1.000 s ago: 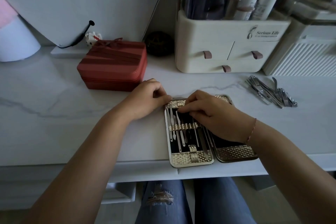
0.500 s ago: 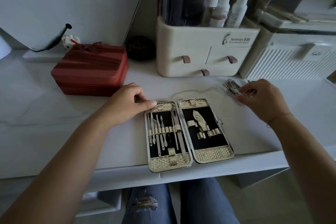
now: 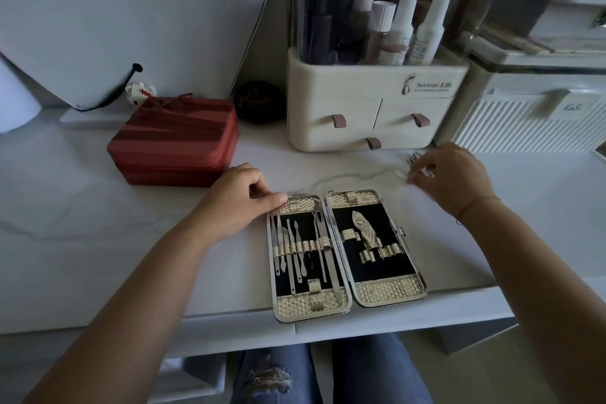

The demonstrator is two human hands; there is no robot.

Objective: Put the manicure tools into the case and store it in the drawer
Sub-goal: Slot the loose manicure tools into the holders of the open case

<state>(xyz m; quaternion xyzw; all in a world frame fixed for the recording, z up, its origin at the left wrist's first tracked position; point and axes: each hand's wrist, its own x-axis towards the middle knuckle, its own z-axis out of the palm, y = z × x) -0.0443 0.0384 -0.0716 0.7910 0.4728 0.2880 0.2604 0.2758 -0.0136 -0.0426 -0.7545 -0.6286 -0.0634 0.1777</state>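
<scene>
Head view shows the white desk [image 3: 98,239] with the case [image 3: 388,290] lying open and flat at its near edge, right in front of the person, its two halves side by side and their long sides running from the near edge toward the back. The left half already carries a row of slim tools [image 3: 295,249] tucked under its band; the right half holds one clipper [image 3: 364,229] and has loops standing empty. The left hand [image 3: 236,203] sits at the case's far left corner, loosely fisted, thumb tip resting on the gold rim and gripping nothing, as if steadying the case. The right hand [image 3: 455,177] is out beyond the case's far right corner, toward the back of the desk, fingers curled down onto the loose tools [image 3: 414,159]; metal glints between its thumb and fingertips, so it appears to pinch one piece, though whether that piece has left the desk cannot be told. The empty loops lie back and to the left of that hand, nearer the person, so the right hand is the nearer one for the carry
</scene>
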